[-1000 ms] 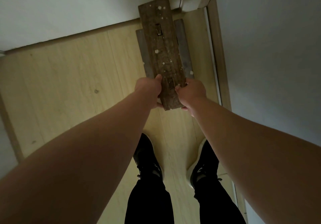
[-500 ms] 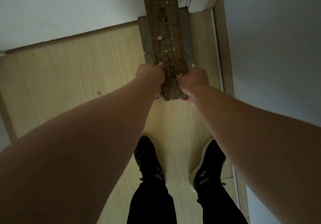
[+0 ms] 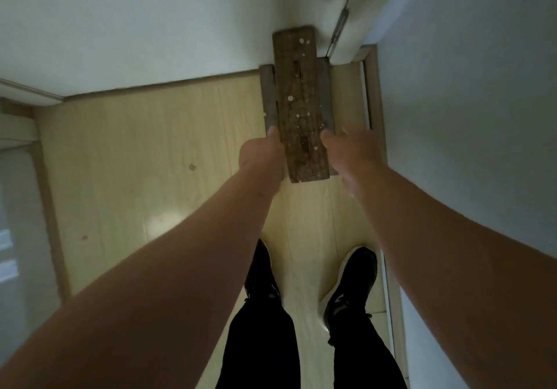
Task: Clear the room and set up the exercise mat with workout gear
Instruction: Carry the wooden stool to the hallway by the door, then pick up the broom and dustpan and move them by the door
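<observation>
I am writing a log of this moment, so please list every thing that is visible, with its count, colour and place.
wooden bench: one, dark brown with white specks, by the far wall, left of the door frame
floor: one, pale wood, below everything
far wall: one, white, top
right wall: one, white, right side
door frame: one, pale wood, right of the bench
shoes: two, black with white soles, bottom centre
trousers: one pair, black, bottom
left hand: one, grips the bench's left edge
right hand: one, fingers relaxed, beside the bench's right edge
</observation>
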Demonstrator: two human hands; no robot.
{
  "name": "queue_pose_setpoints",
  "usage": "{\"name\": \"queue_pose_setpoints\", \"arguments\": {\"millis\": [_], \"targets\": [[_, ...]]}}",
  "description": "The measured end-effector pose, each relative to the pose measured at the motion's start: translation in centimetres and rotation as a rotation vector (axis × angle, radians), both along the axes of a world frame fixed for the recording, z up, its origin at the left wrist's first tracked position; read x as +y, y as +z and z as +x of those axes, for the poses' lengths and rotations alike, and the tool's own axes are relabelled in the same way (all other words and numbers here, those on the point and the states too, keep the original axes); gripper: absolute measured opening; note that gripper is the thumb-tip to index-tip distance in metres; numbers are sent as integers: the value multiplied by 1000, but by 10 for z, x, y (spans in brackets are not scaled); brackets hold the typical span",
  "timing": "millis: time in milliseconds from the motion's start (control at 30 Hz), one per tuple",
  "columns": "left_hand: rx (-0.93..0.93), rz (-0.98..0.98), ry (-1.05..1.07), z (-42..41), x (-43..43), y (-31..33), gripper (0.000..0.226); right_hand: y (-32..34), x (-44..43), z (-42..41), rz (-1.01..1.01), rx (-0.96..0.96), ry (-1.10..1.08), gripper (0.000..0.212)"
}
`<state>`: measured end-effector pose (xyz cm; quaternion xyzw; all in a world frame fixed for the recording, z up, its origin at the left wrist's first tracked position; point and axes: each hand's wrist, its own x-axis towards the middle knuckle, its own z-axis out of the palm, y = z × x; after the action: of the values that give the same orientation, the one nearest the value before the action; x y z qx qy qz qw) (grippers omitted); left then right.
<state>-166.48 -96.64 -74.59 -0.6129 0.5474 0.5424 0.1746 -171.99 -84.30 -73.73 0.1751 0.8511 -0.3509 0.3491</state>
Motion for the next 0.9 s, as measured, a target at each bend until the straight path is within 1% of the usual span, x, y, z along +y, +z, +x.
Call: {"name": "queue_pose_setpoints", "arguments": {"millis": [33,67,133,167,267,333,400,500,567,633,767,900], "targets": [[4,1,46,4,-2,24,25,27,-3,0,-11,25,6,22],[12,9,105,7,-3,51,21,53,-5,1,-27,35,-2,27],[72,54,234,12,-7,115,34,116,-13,3,-100,69,-68,32],[109,77,270,14,-14,157,35,155,-18,5,-133,107,-93,33],[209,100,314,21,-30,258,22,256,-31,15,-243,155,-147,25],[254,76,338,28,-39,322,29,322,-37,23,-309,190,-141,23],[328,58,306,30,-48,390,30,392,-43,27,-375,219,-139,15],[442,48,295,34,-55,482,33,473,-45,34,-412,303,-69,23],[541,40,261,41,-54,545,34,530,-43,39,-455,380,-65,30],[639,25,221,45,-50,592,35,575,-42,40,-460,456,-65,28],[821,-26,140,53,-40,680,37,664,-32,44,-501,640,-55,46],[966,-52,96,52,-30,750,33,740,-15,45,-535,820,-61,46]]}}
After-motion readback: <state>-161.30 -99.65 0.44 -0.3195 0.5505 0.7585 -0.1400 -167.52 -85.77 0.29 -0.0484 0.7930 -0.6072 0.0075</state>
